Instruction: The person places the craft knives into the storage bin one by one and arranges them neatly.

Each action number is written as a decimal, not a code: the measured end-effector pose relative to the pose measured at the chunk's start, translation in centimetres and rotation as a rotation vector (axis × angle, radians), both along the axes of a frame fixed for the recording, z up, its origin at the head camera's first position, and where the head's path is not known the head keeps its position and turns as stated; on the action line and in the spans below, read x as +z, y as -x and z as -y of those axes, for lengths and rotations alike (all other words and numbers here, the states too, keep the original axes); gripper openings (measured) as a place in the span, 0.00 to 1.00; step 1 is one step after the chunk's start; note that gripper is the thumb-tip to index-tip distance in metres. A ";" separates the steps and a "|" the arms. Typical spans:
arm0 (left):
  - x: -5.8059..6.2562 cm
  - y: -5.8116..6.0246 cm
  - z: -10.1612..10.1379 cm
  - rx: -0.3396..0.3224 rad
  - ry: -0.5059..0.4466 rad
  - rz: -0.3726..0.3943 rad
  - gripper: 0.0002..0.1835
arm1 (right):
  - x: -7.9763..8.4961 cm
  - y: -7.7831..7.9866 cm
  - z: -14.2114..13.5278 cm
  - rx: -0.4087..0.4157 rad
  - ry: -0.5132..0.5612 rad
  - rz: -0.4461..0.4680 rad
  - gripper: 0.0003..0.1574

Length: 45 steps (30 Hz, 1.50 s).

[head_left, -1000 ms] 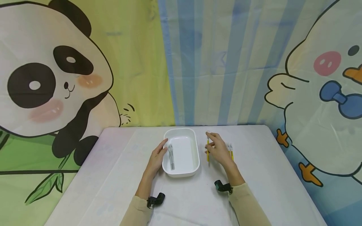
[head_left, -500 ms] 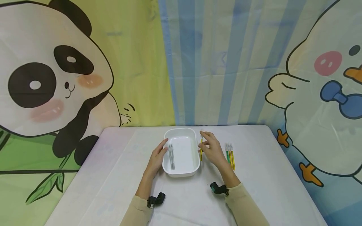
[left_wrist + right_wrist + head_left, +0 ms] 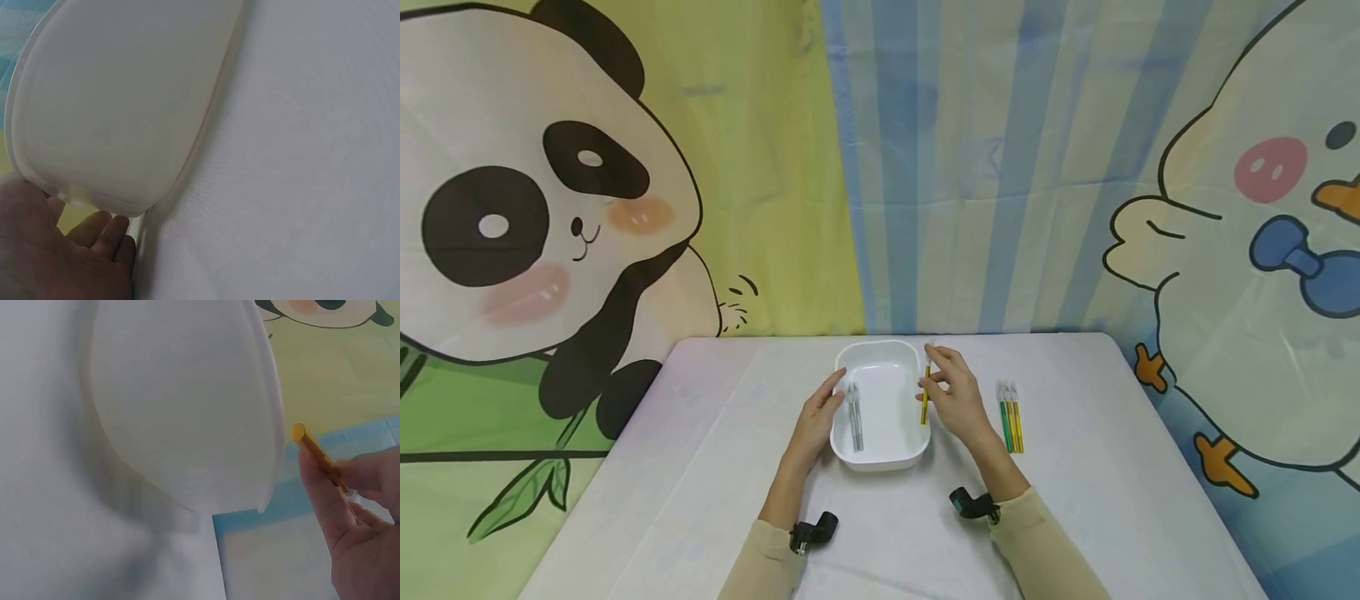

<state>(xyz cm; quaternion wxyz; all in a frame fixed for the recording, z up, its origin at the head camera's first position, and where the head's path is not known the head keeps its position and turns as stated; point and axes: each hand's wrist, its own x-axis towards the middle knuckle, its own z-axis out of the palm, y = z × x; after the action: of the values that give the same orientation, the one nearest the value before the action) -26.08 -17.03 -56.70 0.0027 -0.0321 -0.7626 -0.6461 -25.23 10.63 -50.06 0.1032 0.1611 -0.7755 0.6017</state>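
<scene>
My right hand [image 3: 961,407] pinches a gold-coloured craft knife [image 3: 925,402] with a clear cap, held over the right rim of the white plastic tray [image 3: 883,461]. In the right wrist view, thumb and fingers close round its knurled part [image 3: 320,456], gold end pointing outward. On the tray's left side, my left hand [image 3: 811,427] holds the rim, and the left wrist view has its fingers [image 3: 111,237] bent against the outer wall. Inside the tray, silver craft knives [image 3: 855,421] with clear caps lie side by side along the left.
Right of the tray, a green craft knife [image 3: 1005,425] and yellow ones [image 3: 1017,427] lie in a row on the white-covered table [image 3: 1097,500]. Behind the table hangs a printed curtain [image 3: 955,167]. A black wrist camera [image 3: 973,504] sits on each forearm.
My right hand has carried the gold craft knife leftward from beside the row to the tray's right rim, uncovering the green and yellow knives. My left hand has stayed on the tray.
</scene>
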 end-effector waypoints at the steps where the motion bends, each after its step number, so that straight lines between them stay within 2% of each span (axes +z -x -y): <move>1: 0.0 0.0 0.0 -0.001 -0.001 -0.002 0.24 | 0.0 0.0 0.2 0.003 -0.008 -0.004 0.40; 25: -0.1 0.1 0.0 -0.004 0.002 -0.017 0.24 | -0.2 0.0 4.4 0.001 -0.173 0.040 0.40; 32: 0.3 0.0 0.1 -0.007 -0.004 -0.004 0.25 | -0.3 0.0 5.0 0.011 -0.182 0.054 0.40; 45: 0.1 0.1 0.0 0.006 0.004 -0.005 0.24 | 0.0 -0.1 5.9 0.028 -0.197 0.055 0.40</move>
<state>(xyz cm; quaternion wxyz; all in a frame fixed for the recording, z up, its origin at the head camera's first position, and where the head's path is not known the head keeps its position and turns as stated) -26.18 -17.05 -56.63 0.0064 -0.0313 -0.7641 -0.6443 -25.11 4.70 -50.10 0.0571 0.1645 -0.8311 0.5282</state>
